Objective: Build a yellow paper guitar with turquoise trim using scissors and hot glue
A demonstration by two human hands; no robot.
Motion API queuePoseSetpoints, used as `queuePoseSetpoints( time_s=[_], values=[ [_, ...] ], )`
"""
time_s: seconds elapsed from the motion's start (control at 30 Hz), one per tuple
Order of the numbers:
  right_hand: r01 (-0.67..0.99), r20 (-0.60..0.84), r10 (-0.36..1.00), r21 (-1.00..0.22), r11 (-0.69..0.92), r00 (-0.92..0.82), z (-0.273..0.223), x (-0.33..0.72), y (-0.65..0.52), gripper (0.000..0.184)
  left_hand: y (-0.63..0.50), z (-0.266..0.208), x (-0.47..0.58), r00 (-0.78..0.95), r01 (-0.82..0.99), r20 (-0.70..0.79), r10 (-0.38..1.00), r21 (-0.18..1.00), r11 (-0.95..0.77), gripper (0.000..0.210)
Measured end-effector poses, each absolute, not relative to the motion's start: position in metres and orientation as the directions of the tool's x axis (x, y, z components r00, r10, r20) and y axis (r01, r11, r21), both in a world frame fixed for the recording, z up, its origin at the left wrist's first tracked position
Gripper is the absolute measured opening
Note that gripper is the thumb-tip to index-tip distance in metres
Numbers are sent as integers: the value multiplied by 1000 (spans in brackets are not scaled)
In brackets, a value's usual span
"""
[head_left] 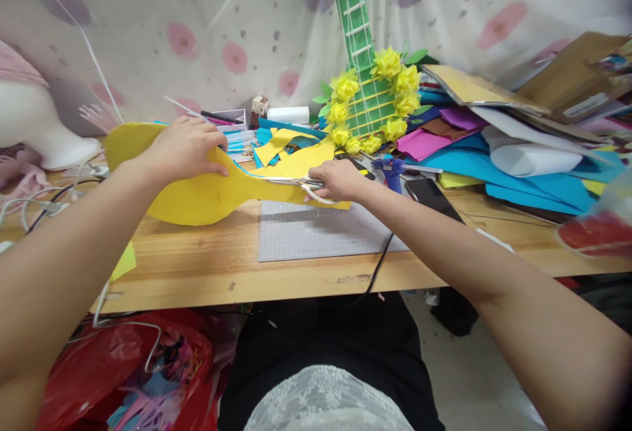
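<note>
A large yellow guitar-shaped sheet (207, 201), its wide rounded end to the left and its narrow neck to the right, is held just over the table. My left hand (190, 148) grips its upper edge, thumb on the near face and fingers over the rim. In my right hand (336, 179) is a pair of scissors (318, 194) with white handles, fingers in the loops. The blades point left and lie along the neck's upper edge, where a blue strip shows. Yellow and blue scraps (281, 145) lie just behind.
A grey cutting mat (316, 237) lies under the neck. Behind stands a green guitar (368, 99) with yellow flowers. A blue glue gun (392, 171) and a phone (432, 197) are to the right, before piled coloured sheets (533, 184). A red bag (93, 372) of scraps sits below left.
</note>
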State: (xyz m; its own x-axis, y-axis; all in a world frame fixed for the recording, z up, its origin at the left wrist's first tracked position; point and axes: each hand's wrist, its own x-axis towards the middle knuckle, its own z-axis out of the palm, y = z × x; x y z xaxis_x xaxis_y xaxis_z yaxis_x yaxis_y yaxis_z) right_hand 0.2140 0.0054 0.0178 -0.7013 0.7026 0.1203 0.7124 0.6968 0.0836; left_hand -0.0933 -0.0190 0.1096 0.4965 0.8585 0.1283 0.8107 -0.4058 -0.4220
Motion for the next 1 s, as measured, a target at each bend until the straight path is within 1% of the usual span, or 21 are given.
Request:
queuePoseSetpoints(
  time_s=[0.17, 0.33, 0.6, 0.73, 0.87, 1.0],
  values=[
    [710, 158, 694, 102, 696, -703, 13, 213, 7, 61, -19, 110, -92, 494, 802, 119, 861, -444, -399, 37],
    [719, 150, 704, 109, 686, -694, 13, 212, 6, 60, -21, 112, -90, 492, 794, 111, 864, -464, -392, 35],
    [734, 147, 719, 101, 672, -679, 13, 212, 5, 57, -22, 113, -88, 489, 803, 104, 866, -441, -401, 36],
    [716, 158, 699, 95, 692, -697, 13, 213, 4, 59, -22, 114, -87, 478, 805, 97, 873, -445, -391, 35],
    [711, 143, 698, 93, 697, -702, 15, 211, 4, 60, -22, 114, -88, 466, 822, 106, 878, -419, -386, 34],
    [710, 150, 695, 98, 697, -703, 15, 207, 5, 62, -22, 113, -89, 474, 806, 101, 875, -449, -385, 36]
  ],
)
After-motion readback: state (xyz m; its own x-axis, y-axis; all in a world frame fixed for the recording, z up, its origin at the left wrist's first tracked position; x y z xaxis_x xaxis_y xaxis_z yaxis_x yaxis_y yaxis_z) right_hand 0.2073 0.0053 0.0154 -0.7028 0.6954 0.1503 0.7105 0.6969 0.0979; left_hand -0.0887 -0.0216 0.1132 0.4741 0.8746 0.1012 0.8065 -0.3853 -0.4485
